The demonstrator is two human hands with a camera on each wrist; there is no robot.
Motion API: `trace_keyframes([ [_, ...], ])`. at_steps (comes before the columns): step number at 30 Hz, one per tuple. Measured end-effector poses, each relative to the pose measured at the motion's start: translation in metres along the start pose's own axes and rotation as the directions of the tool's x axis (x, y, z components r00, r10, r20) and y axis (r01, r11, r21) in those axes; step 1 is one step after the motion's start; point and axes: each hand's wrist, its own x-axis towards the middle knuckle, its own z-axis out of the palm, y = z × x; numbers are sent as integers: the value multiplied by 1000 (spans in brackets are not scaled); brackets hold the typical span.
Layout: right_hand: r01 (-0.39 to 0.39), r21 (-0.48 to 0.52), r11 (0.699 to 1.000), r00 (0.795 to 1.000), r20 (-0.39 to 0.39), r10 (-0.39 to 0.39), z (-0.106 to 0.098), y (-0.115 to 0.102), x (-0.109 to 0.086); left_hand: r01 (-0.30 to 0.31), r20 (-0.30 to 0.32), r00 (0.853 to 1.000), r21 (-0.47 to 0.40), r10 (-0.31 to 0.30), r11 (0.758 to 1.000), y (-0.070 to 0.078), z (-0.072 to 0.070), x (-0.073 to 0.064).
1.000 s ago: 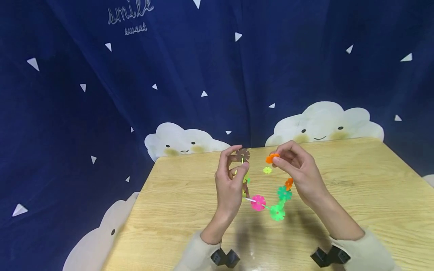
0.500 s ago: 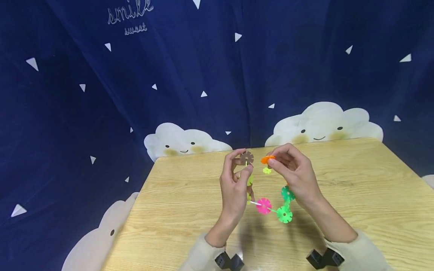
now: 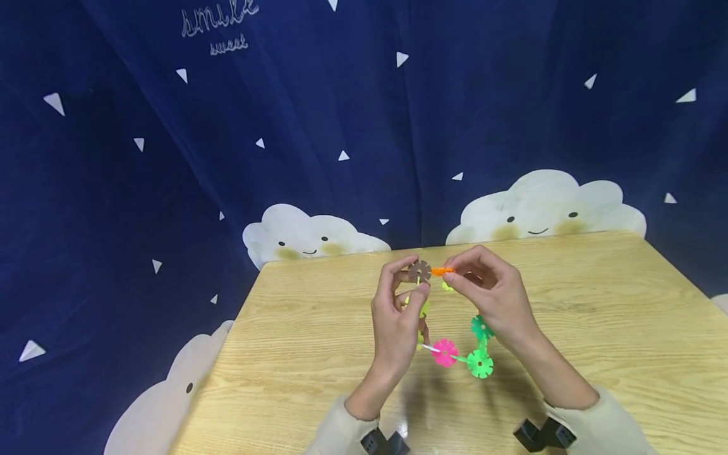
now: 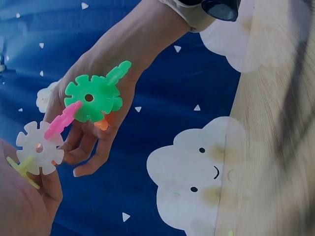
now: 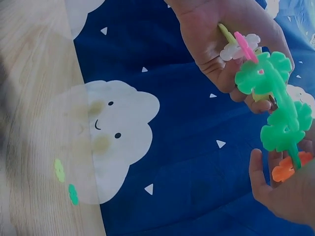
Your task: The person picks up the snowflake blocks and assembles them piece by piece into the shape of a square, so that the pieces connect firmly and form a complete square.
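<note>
A curved chain of notched plastic flower discs hangs between my two hands. My left hand [image 3: 398,322] holds its left end, thumb and fingers around a yellow disc [image 3: 423,308] and the brown disc [image 3: 425,268] standing at the tip. With thumb and forefinger, my right hand [image 3: 499,300] pinches an orange disc [image 3: 439,272], seen edge-on, its edge right at the brown disc's rim. Below sag a pink disc [image 3: 440,357], a green disc [image 3: 486,370] and a teal disc [image 3: 478,326]. A white disc [image 4: 29,140] joins the pink one in the left wrist view.
A loose yellow-green disc [image 5: 59,170] and a green disc [image 5: 73,194] lie on the wooden table [image 3: 597,316]. Behind the table's far edge hangs a dark blue curtain [image 3: 318,114] with white clouds and triangles.
My right hand has brought the orange disc left, turning it edge-on, to the brown disc. My left hand has shifted slightly right and down with the chain.
</note>
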Motion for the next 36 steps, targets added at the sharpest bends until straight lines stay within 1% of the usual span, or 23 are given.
trace_keyframes([
  [7, 22, 31, 999, 999, 28, -23, 1, -1, 0, -3, 22, 1000, 3, 3, 1000, -2, -4, -1],
  [9, 30, 28, 999, 999, 18, -30, 1, -2, 0, -6, 27, 1000, 11, 6, 1000, -2, -5, -1],
  [13, 47, -13, 999, 999, 2, -47, 1, -4, -1, -12, 37, 999, 20, 11, 1000, -2, -7, -2],
  [16, 68, -29, 997, 998, 11, -68, 0, -4, -1, -16, 44, 999, 14, 16, 1000, -1, -7, -2],
  [23, 88, 25, 996, 995, 43, -89, -1, -3, -1, -37, 49, 998, 26, 36, 999, -1, -7, -3],
  [28, 97, 38, 995, 994, 50, -99, 0, -2, -2, -45, 51, 998, 48, 42, 998, -1, -8, -5],
  [32, 107, 12, 994, 994, 35, -107, 2, -2, -3, -37, 42, 999, 63, 34, 997, -3, -9, -7],
  [36, 99, -40, 994, 995, 4, -99, 5, -3, -6, -22, 29, 999, 89, 19, 996, -5, -9, -9],
])
